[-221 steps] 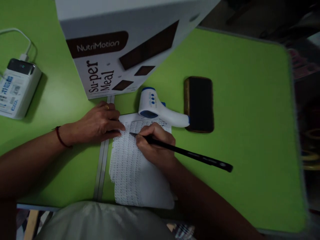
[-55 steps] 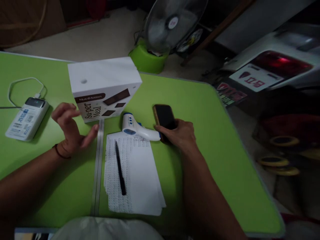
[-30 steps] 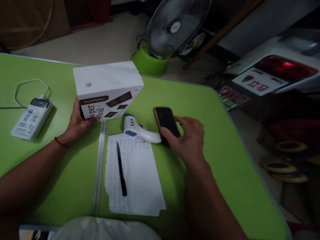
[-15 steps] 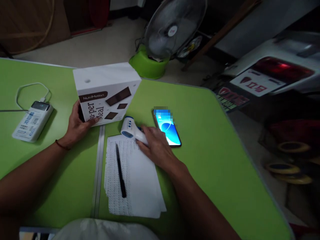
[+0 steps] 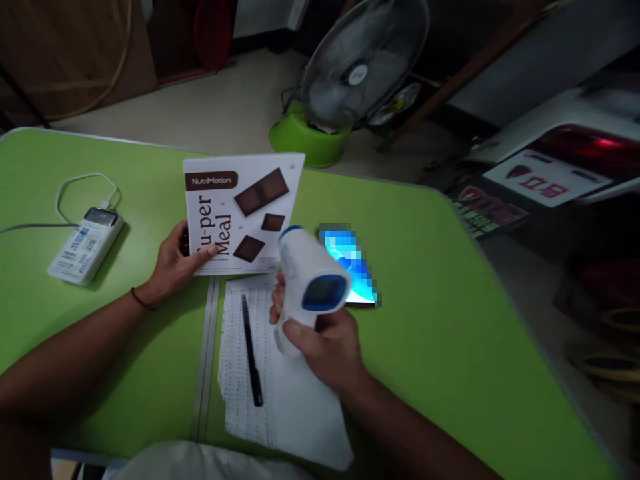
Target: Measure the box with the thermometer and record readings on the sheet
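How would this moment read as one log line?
left hand: holds box | right hand: holds thermometer | pen: on paper | phone: lit, on table

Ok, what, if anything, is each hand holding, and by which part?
The right hand holds the thermometer gun by its handle; the left hand holds the white box by its lower left edge.

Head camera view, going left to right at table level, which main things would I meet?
White power bank → left hand → NutriMotion box → white-and-blue thermometer gun → lit phone.
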The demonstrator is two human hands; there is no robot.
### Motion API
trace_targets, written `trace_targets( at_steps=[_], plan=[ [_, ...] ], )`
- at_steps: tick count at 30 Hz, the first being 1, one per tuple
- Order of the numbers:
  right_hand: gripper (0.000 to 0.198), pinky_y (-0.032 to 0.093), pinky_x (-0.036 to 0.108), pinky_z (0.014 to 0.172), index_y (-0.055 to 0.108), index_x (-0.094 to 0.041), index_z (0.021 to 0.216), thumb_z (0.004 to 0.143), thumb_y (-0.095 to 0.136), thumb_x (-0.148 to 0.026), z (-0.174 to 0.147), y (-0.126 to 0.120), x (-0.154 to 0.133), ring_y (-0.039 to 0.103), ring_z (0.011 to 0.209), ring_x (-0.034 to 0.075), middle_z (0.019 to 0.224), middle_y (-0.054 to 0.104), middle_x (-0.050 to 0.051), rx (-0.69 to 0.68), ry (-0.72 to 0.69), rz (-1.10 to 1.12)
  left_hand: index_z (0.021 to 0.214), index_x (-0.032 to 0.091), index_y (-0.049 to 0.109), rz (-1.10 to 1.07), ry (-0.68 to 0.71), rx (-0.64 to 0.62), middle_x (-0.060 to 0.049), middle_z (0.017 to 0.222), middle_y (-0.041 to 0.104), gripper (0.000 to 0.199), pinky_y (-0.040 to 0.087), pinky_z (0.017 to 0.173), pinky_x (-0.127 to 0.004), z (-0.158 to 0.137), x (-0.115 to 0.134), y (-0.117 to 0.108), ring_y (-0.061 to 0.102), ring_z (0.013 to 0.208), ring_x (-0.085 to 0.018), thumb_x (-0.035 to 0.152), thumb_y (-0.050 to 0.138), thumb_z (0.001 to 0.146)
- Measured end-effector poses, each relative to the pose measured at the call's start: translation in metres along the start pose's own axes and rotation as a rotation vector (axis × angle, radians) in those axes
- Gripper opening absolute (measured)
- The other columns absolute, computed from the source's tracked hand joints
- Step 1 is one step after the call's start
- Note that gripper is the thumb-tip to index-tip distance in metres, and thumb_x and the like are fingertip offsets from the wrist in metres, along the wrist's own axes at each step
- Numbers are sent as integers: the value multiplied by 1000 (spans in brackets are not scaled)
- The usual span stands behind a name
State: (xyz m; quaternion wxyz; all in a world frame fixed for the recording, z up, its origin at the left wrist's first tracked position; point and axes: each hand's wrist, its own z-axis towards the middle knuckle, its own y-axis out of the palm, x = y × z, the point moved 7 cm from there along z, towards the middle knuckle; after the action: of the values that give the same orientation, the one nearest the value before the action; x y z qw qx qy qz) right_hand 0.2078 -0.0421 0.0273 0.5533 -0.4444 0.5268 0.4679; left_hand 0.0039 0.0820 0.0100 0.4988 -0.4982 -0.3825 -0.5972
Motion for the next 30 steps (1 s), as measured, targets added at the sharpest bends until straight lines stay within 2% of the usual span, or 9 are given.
trace_targets(
  at_steps=[2,4,7,10,13,18,24,30],
  plan=[
    [25,50,36,58,67,-24,86,70,76,-42,-3,17,8,55,63,18,72,63,1,-55,70,69,115,22,62,12,-1,-33,-8,115,74,55,63,91,-50,0,3,3,71,102,-28,53,82,74],
    [25,49,35,59,66,-23,81,71,74,-45,-4,25,18,55,64,17,70,62,0,-54,123,104,117,20,62,27,2,-64,-9,117,73,56,61,94,-50,0,5,6,70,104,-29,53,80,76],
    [25,47,33,58,64,-23,77,72,72,-46,-6,26,36,50,59,15,64,56,-2,-4,195,122,122,20,61,43,5,-93,-10,123,70,58,59,98,-51,0,4,7,68,111,-30,55,77,78],
    [26,48,35,62,65,-23,80,72,71,-47,-5,25,46,51,63,16,68,58,-1,-6,235,111,130,21,57,58,32,-136,-11,132,64,67,56,105,-52,-1,2,8,62,122,-32,51,81,75],
    [31,50,37,69,65,-23,84,72,72,-50,-3,27,48,55,68,18,72,61,0,-39,233,109,132,22,56,83,53,-167,-11,134,62,70,51,111,-54,-1,2,8,57,129,-34,46,85,73],
    [37,51,39,71,66,-23,86,71,75,-55,-3,30,47,57,70,19,74,62,0,-56,232,144,130,23,56,104,72,-193,-12,139,59,70,44,116,-58,-1,4,7,51,136,-36,45,86,71],
    [38,52,41,76,67,-23,90,76,72,-58,-2,31,41,60,76,21,78,65,2,-90,183,131,126,23,58,85,86,-193,-10,136,62,63,45,116,-57,1,3,8,52,135,-35,44,84,74],
    [37,50,37,69,66,-23,86,76,72,-57,-4,31,45,55,68,18,73,61,0,-89,194,156,124,21,58,77,83,-195,-11,135,62,62,45,116,-59,0,5,9,53,134,-36,44,84,74]
  ],
)
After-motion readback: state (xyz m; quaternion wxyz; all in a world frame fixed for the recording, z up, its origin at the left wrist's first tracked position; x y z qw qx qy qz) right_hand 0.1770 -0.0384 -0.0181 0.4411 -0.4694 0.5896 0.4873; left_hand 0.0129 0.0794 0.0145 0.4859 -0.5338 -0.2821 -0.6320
